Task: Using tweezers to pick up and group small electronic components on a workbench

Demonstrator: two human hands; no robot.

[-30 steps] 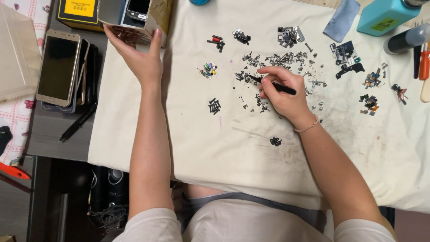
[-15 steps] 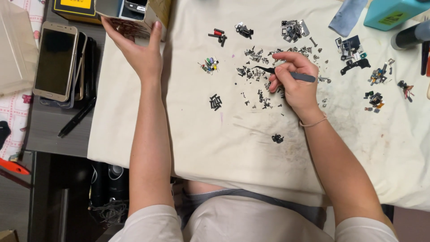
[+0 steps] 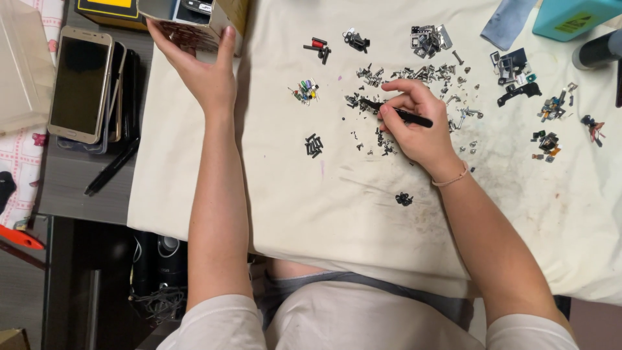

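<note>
Stained cream cloth [image 3: 363, 214] is covering most of the worktop [image 3: 71, 188], grey wood showing along the left of the frame.

Right hand [image 3: 418, 126], centre-right: grip pressed together, fingers pinching a slim black tool [image 3: 396, 113] like a pen. Tool is lying almost level, tip pointing left into a scatter of tiny screws and metal bits [image 3: 414, 78] on the cloth. Whether the tip is touching any of them, cannot tell.

Left hand [image 3: 201, 74], upper left: grip wrapping the underside of a small open cardboard box [image 3: 188, 19], thumb and fingers spread along its edge. Box is sitting at the top edge of the frame, partly cut off, tilted toward the camera.

Outward: a small black clump [image 3: 313, 145] is lying between the two arms; another black piece [image 3: 404, 199] below the right wrist. Coloured parts [image 3: 306, 91] are sitting near the box. Stacked phones [image 3: 84, 84] are resting at far left, a black pen [image 3: 111, 167] just below them. Teal box [image 3: 573, 16] and blue-grey rag [image 3: 508, 23] are occupying the upper right corner.
</note>
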